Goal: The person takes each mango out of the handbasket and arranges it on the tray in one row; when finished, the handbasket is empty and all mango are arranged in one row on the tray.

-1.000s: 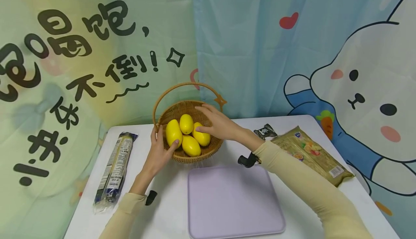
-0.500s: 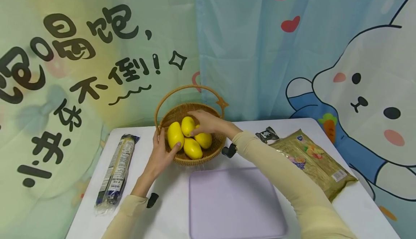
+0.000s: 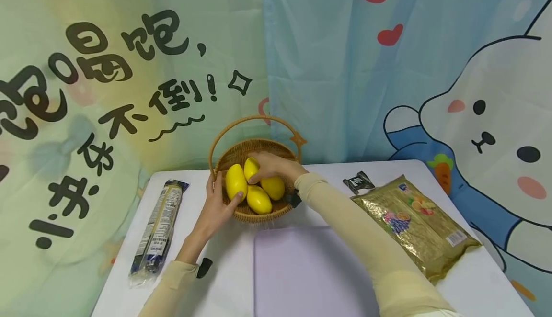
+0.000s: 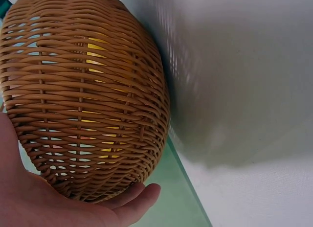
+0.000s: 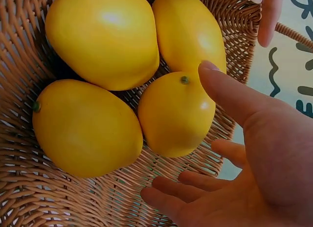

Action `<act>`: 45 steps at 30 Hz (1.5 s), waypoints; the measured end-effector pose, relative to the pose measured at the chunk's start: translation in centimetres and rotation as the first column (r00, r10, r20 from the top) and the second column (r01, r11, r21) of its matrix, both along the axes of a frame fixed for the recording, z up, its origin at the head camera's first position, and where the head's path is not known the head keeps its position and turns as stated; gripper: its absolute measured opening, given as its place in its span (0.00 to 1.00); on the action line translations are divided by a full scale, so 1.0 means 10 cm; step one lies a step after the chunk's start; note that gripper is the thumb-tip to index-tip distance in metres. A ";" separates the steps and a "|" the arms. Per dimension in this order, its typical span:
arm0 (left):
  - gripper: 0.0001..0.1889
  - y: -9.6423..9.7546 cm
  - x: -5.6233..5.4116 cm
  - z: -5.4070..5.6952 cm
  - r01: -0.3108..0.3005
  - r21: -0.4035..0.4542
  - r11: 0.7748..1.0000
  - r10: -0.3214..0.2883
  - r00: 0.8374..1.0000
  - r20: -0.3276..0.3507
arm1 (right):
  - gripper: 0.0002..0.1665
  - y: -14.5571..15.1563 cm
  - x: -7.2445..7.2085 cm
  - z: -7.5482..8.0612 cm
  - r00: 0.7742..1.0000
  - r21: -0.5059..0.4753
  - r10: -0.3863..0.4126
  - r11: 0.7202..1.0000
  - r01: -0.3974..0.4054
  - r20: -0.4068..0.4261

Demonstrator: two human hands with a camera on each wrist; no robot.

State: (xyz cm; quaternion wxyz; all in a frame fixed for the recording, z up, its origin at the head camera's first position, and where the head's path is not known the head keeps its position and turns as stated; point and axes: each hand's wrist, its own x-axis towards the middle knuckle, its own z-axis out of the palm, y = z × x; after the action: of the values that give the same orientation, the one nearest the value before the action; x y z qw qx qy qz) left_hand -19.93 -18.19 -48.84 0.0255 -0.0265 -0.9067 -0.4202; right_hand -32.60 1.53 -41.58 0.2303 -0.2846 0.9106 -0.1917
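Note:
Several yellow mangoes lie in a brown wicker basket (image 3: pixel 254 218) with an arched handle, at the back of the table. My left hand (image 3: pixel 217 211) grips the basket's left side, its thumb over the rim near the left mango (image 3: pixel 235 181). In the left wrist view, fingers curve under the woven wall. Inside the basket, my right hand (image 3: pixel 275 166) is at the rear mango (image 3: pixel 251 165). The right wrist view has its thumb against that mango (image 5: pixel 171 119), with the other fingers spread below and apart from it. Another mango (image 3: pixel 259 200) lies in front.
A lilac tray (image 3: pixel 302 264) lies before the basket, partly under my right sleeve. To the left is a long plastic-wrapped packet (image 3: pixel 157 231). A gold bag (image 3: pixel 418 226) and a small black packet (image 3: pixel 359 183) lie on the right. A printed curtain (image 3: pixel 327 92) hangs behind.
My right hand has moved left and down into the basket, from over the right mango to the rear one. My left hand stays on the basket's side.

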 end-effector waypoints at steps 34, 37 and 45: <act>0.53 0.01 -0.01 -0.01 -0.009 -0.009 1.000 0.009 1.000 0.011 | 0.48 -0.01 0.00 -0.07 0.997 -0.017 0.047 0.999 -0.048 -0.059; 0.53 0.01 -0.01 -0.01 -0.006 -0.004 1.000 0.006 1.000 0.018 | 0.48 0.05 0.06 -0.01 0.996 -0.050 0.061 0.997 -0.065 -0.071; 0.54 0.01 -0.01 -0.01 0.005 -0.016 1.000 -0.004 1.000 0.014 | 0.49 0.29 0.32 0.13 0.985 -0.144 0.084 0.984 -0.106 -0.150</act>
State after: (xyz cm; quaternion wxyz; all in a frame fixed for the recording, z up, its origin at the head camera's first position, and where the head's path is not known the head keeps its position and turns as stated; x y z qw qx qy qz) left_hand -20.02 -18.08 -48.98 0.0180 -0.0259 -0.9101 -0.4132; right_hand -29.39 4.43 -40.31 0.1507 -0.3576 0.8930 -0.2282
